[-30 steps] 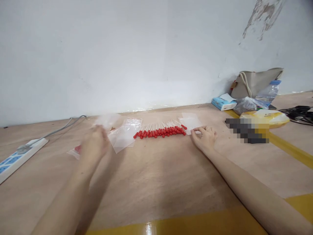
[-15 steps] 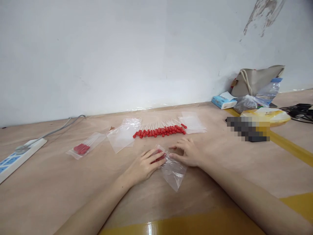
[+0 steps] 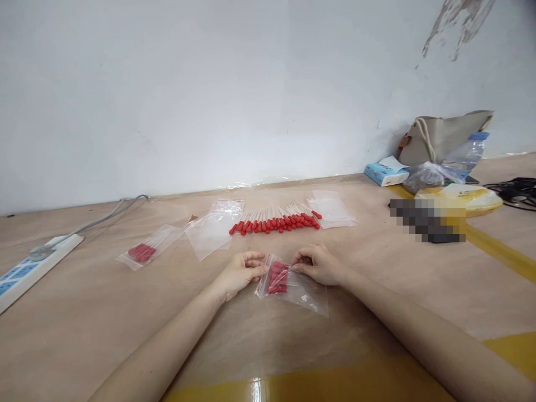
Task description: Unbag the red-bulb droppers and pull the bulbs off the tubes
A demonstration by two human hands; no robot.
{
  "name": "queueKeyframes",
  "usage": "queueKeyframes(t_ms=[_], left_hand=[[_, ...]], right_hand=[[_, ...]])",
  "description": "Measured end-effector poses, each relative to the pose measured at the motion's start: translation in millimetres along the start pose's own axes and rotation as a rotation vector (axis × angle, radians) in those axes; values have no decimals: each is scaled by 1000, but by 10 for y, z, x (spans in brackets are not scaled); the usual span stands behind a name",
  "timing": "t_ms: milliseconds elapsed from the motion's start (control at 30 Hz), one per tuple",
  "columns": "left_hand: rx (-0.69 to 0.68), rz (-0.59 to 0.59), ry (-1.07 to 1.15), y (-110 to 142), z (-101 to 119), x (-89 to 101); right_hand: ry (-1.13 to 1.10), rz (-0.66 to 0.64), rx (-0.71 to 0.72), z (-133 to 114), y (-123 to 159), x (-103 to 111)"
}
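A small clear zip bag [image 3: 293, 283] with red-tipped sticks inside lies on the brown table in front of me. My left hand [image 3: 238, 273] pinches its left top corner with curled fingers. On the other top corner my right hand [image 3: 320, 263] pinches in the same way. Behind the hands runs a row of several loose red-tipped sticks [image 3: 276, 222]. Empty clear bags [image 3: 211, 231] lie left of the row, and more clear bags [image 3: 333, 211] lie at its right end. A filled bag [image 3: 148, 249] rests further left.
A white power strip [image 3: 29, 267] with a grey cable sits at the left edge. At the back right are a beige bag [image 3: 444, 139], a plastic bottle [image 3: 464, 153], a tissue pack [image 3: 385, 172], a yellow packet [image 3: 464, 198] and black cables [image 3: 517, 190]. Yellow tape [image 3: 498, 248] marks the table.
Both hands left the far row and came together in front of me. They picked up the bag with red-tipped sticks and now pinch its top edge, the bag turned more sideways.
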State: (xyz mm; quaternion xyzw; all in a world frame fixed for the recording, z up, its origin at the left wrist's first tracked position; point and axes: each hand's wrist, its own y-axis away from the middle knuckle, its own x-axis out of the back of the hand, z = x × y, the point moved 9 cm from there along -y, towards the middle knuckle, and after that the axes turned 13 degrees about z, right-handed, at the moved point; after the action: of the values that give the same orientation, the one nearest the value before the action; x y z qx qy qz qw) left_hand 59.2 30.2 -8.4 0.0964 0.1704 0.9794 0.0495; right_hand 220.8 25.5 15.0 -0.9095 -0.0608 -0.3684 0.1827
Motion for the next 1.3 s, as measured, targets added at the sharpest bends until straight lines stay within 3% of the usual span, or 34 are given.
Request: queueKeyframes(t_ms=[167, 300, 400, 500, 600, 700, 900, 1300], left_hand=[[-49, -32, -181, 28, 5, -92], [-179, 71, -179, 33, 98, -67], [-262, 8, -107, 49, 155, -131], [-190, -88, 29, 40, 97, -198], [-129, -71, 112, 9, 31, -195], [-157, -46, 165, -4, 32, -199], [-201, -89, 198, 33, 53, -255], [-222, -253, 246, 78, 72, -320]], right_hand=[[126, 193, 91, -16, -50, 136], [125, 284, 59, 58, -71, 195], [113, 320, 67, 81, -68, 205], [115, 341, 89, 84, -61, 205], [138, 349, 140, 11, -50, 218], [176, 383, 252, -200, -7, 276], [208, 235, 577, -681, 164, 68], [340, 238, 662, -862, 182, -82]])
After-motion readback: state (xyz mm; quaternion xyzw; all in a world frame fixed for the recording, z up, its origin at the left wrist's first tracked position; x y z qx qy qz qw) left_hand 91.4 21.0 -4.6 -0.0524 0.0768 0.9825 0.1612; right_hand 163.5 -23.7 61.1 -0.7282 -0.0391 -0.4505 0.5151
